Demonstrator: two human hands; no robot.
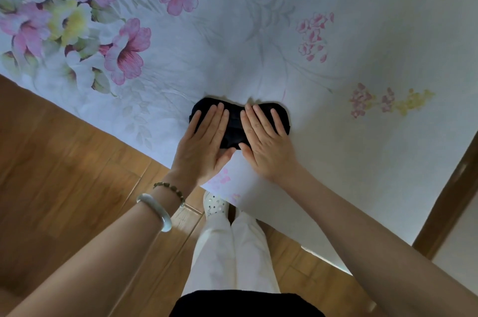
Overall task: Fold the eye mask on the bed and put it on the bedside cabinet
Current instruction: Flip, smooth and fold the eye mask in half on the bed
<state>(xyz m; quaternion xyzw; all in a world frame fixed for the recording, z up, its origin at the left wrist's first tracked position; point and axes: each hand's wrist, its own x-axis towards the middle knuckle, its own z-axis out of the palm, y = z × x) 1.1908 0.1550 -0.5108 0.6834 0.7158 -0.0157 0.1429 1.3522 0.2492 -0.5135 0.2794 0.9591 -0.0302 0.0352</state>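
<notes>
A black eye mask lies spread flat on the flowered bed sheet, close to the bed's near edge. My left hand rests palm down on the mask's left half, fingers straight and together. My right hand lies palm down on its right half in the same way. Both thumbs meet at the mask's lower middle. The hands cover most of the mask; only its outer ends and the centre strip show.
The bed edge runs diagonally from upper left to lower right above a wooden floor. My legs in white trousers stand against the edge. A dark wooden frame borders the bed at the right.
</notes>
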